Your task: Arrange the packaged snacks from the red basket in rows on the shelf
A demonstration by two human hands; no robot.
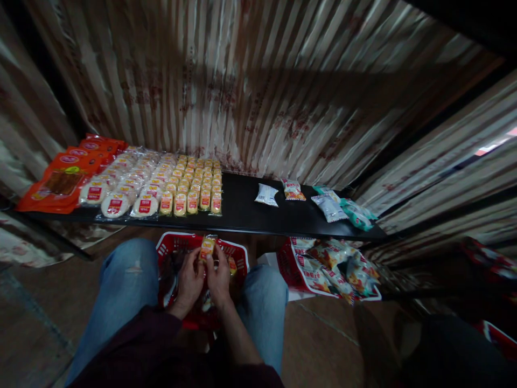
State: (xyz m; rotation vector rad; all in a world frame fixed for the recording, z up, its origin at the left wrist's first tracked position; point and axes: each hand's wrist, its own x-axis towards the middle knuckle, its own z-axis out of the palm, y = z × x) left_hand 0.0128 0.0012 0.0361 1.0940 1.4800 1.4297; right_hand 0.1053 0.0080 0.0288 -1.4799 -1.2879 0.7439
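Note:
My left hand [189, 280] and my right hand [218, 277] are together above a red plastic basket [238, 253] between my knees. Both pinch one small yellow snack packet [207, 248] with a red label, held upright over the basket. On the low black shelf [242, 210] in front lie rows of the same yellow packets [196, 186], reaching to about its middle. Left of these are round white cakes in clear wrap [121, 188] and flat orange packs [64, 180].
A white packet [266, 195], a red-and-yellow packet [293, 189] and several grey and green packets [343, 207] lie on the shelf's right half. A second red basket [294, 269] full of mixed snack bags stands on the floor at the right. Striped curtains hang behind.

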